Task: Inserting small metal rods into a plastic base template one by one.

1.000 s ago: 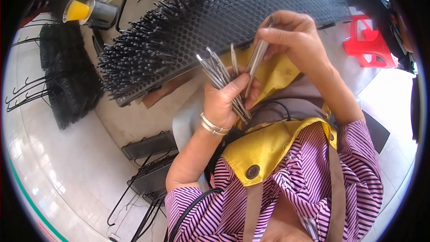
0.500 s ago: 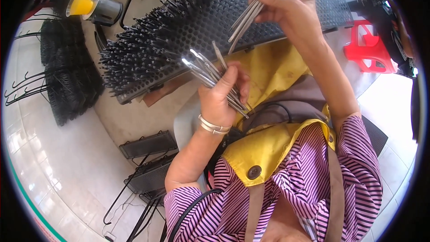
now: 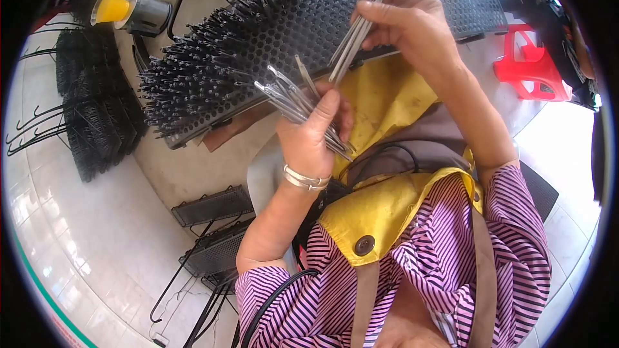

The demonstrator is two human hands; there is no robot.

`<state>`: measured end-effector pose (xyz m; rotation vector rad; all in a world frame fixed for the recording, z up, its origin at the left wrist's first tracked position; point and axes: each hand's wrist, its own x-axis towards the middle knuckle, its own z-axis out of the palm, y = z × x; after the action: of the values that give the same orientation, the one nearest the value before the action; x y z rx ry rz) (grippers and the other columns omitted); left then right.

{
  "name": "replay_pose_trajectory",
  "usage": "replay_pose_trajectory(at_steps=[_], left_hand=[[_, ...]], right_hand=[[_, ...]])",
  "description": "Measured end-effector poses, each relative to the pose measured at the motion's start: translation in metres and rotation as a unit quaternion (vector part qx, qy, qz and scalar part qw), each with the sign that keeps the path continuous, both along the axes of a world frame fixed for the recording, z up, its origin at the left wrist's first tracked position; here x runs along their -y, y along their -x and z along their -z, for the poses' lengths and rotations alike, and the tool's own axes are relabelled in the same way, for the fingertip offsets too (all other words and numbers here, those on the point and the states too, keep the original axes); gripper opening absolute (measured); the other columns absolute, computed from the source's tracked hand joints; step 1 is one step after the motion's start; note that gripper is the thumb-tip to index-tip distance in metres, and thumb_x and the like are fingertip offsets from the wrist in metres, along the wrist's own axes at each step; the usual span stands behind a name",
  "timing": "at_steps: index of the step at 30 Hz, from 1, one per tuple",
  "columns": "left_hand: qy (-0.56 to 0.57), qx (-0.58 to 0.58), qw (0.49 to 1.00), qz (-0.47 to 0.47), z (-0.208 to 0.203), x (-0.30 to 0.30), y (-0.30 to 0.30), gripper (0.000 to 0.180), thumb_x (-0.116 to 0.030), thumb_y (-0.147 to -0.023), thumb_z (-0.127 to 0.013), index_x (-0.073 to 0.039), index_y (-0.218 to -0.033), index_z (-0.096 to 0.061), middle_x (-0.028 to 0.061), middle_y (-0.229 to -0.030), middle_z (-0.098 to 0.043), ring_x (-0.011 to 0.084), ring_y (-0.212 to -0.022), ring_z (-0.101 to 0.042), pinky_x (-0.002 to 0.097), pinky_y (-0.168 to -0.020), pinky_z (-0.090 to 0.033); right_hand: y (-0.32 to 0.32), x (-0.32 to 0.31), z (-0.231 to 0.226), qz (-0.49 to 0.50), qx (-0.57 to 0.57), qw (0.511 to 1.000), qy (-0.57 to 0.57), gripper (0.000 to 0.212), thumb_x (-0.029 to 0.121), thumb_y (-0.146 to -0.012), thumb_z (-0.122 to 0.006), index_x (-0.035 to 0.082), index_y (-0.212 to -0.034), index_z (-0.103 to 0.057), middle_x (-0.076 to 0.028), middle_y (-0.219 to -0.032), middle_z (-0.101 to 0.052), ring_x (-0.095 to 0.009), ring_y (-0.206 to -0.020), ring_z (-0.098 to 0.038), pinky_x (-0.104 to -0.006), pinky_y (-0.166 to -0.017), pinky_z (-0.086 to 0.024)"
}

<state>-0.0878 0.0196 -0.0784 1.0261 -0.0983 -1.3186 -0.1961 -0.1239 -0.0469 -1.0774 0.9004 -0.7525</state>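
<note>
Up close, the left hand (image 3: 314, 134) is closed round a bundle of thin metal rods (image 3: 293, 104), fingers wrapped tight and thumb up along them; the rods fan out from the fist toward ten o'clock, their long axis running from four to ten, with short tails poking out below the palm. Above it, at one o'clock, the right hand (image 3: 412, 22) pinches a smaller bunch (image 3: 349, 44) between thumb and fingertips, these slanting from one o'clock down to seven, lower ends almost reaching the left thumb. Both bunches hang over the near edge of a black perforated rack (image 3: 335, 6), its left part bristling with dark pins (image 3: 193, 80). A red stool (image 3: 532, 67) stands at three o'clock.
</note>
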Motion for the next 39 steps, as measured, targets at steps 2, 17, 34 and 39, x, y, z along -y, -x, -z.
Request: replay_pose_trajectory(at_steps=[2,17,34,39], left_hand=[[0.02,0.012,0.999,0.022,0.004,-0.003,-0.001,0.018,-0.01,-0.077,-0.061,0.003,-0.085,-0.051,0.0112,-0.064,-0.054,0.0163,-0.047,-0.049,0.024,-0.04,-0.037],[-0.028,-0.017,0.998,0.061,0.008,-0.007,0.007,0.014,-0.008,-0.075,-0.063,-0.001,-0.081,-0.053,0.0107,-0.065,-0.054,0.0186,-0.049,-0.05,0.0256,-0.041,-0.037],[-0.03,-0.05,0.996,0.065,0.007,-0.007,0.007,0.01,-0.006,-0.077,-0.06,0.002,-0.079,-0.054,0.0101,-0.065,-0.055,0.0173,-0.048,-0.051,0.0248,-0.04,-0.038],[-0.034,-0.048,0.996,0.071,0.008,-0.006,0.005,0.01,-0.006,-0.078,-0.059,0.001,-0.08,-0.053,0.0096,-0.065,-0.055,0.0169,-0.048,-0.051,0.0244,-0.04,-0.038]], right_hand=[[-0.001,-0.004,0.0,-0.009,0.005,1.0,-0.017,0.01,0.007,-0.078,-0.059,-0.003,-0.079,-0.057,-0.011,-0.075,-0.061,-0.017,-0.063,-0.06,-0.0243,-0.053,-0.051],[-0.024,0.022,-0.002,0.09,0.098,0.974,0.185,0.004,0.0,-0.077,-0.059,-0.003,-0.079,-0.059,-0.006,-0.068,-0.061,-0.009,-0.056,-0.057,-0.0201,-0.053,-0.047],[-0.047,0.021,0.013,-0.04,-0.096,0.868,0.486,0.011,0.003,-0.074,-0.061,0.002,-0.085,-0.063,-0.003,-0.077,-0.064,-0.007,-0.072,-0.06,-0.0183,-0.065,-0.047],[-0.056,0.026,0.008,-0.079,-0.165,0.838,0.515,0.01,0.005,-0.073,-0.063,0.004,-0.082,-0.063,-0.002,-0.071,-0.063,-0.006,-0.063,-0.056,-0.0192,-0.057,-0.045]])
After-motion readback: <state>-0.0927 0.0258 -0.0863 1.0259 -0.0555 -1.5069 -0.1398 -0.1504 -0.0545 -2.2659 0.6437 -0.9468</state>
